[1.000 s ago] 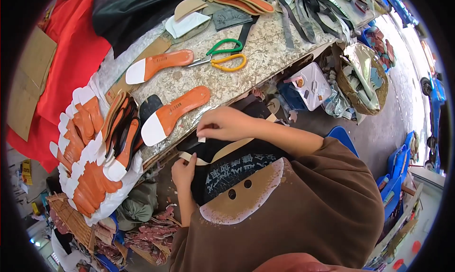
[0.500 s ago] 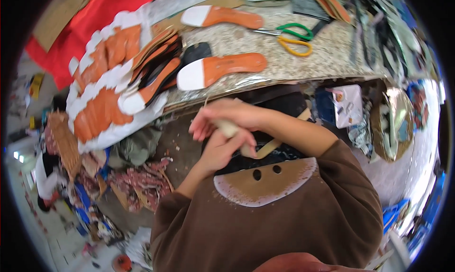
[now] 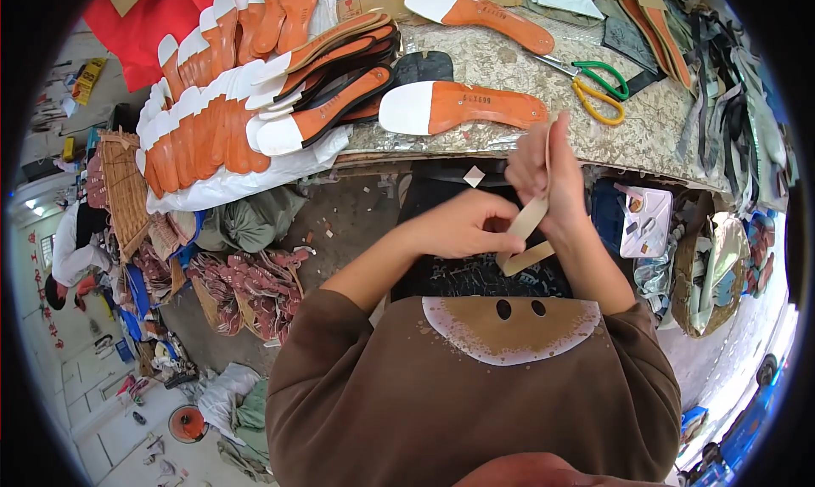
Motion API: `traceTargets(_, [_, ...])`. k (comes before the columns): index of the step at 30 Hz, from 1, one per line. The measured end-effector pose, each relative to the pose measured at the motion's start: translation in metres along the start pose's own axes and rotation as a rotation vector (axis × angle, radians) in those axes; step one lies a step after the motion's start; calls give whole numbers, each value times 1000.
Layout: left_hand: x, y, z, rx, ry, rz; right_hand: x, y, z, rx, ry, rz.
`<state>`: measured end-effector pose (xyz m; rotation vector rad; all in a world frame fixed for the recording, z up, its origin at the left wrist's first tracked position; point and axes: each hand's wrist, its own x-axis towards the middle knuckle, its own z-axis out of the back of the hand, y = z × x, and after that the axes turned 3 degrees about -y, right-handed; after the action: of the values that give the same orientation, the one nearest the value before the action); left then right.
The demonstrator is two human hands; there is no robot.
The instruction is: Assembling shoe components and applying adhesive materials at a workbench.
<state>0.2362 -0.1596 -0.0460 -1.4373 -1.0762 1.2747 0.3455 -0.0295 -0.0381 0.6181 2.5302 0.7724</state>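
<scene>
With the middle of the view as the dial's centre, the cream strip (image 3: 531, 219) was at about three o'clock, close in, held between the two hands, its lower part folded back in a loop. The left hand (image 3: 467, 224) had thumb and fingers pinched on it near the fold; the right hand (image 3: 552, 177), upright and just beside, gripped the upper length along its palm. Black cloth (image 3: 424, 279) lay below them. Up on the mottled workbench (image 3: 649, 143), a white-toed orange insole (image 3: 488, 106) lay at one o'clock, with another insole (image 3: 497, 22) beyond it. Scissors (image 3: 601, 92) with one green and one yellow handle were near two o'clock, their blades by that farther insole. A large pile of insoles (image 3: 199, 135) spread around ten o'clock on white plastic sheeting (image 3: 289, 166). A white tray (image 3: 647, 222) sat at three o'clock, well beyond the right forearm.
</scene>
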Motion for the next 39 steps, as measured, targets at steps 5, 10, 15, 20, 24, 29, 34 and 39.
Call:
traceTargets(5, [25,-15,72,1456,-731,-264,15,17,12,-227,68,119])
traceTargets(10, [27,6,105,1709,-857,-209,30,15,-20,-353,84,56])
traceTargets(15, [10,5,97,623,-800,-146,60,40,-31,-905,250,138])
traceTargets(20, [23,14,105,836,-852,-368,126,32,-7,-1202,331,280])
traceTargets(24, [21,17,106,606,-869,-358,135,25,-7,-1244,416,142])
traceTargets(29, [22,22,109,667,-869,-396,135,19,-6,-1269,383,109])
traceTargets(34, [23,22,110,663,-868,-403,132,19,-7,-1263,338,131])
traceTargets(39, [25,25,113,698,-874,-407,128,18,-13,-1393,351,186])
